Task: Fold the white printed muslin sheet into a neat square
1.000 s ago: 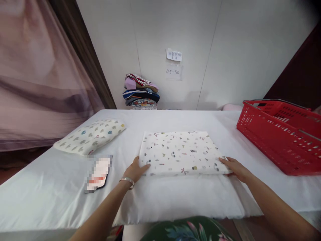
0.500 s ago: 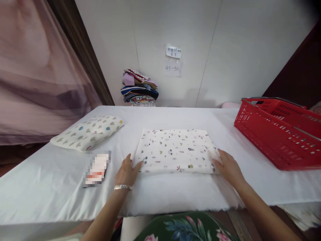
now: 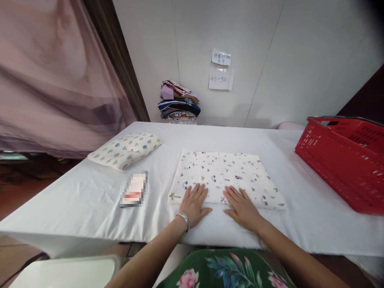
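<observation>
1. The left hand (image 3: 193, 205) and right hand (image 3: 244, 210) have moved inward from the sides of the patterned cloth (image 3: 222, 172).
2. Both lie open, flat along its near edge, seemingly pressing it.
3. It rests on the table (image 3: 75, 204).

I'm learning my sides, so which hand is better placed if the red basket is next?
Probably the right hand. It rests partly on the patterned cloth, on the same side as the red basket. The left hand rests there too, but farther from the basket.

Head view, forward and down across table (image 3: 81, 196)
</observation>
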Motion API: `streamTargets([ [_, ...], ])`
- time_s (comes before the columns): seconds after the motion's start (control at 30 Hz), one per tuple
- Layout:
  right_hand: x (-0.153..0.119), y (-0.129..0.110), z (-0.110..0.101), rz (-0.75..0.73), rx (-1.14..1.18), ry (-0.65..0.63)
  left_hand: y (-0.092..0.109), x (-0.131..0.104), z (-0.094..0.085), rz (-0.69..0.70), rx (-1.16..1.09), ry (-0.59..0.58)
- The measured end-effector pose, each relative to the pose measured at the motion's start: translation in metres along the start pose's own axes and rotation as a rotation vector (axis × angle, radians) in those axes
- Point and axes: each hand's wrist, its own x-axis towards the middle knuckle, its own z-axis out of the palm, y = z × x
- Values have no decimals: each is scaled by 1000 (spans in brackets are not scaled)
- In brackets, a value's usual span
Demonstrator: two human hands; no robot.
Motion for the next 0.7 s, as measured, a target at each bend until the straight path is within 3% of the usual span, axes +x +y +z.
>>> streamTargets([
  [0.13,-4,1,3,11,-2,-4,-6,-13,-7,-26,-21,15],
  [0.27,-2,-2,-1,48,29,-31,-23,-34,-14,-152,-22,123],
  [0.43,21,-14,-18,76,89,-5,-47,-50,-27,-528,-75,320],
  [0.53,41,-23,-16,43,73,28,-54,-47,-32,-710,-148,248],
  [0.7,54,-26,8,-7,-13,-46,-57,-40,-37,-794,-260,203],
])
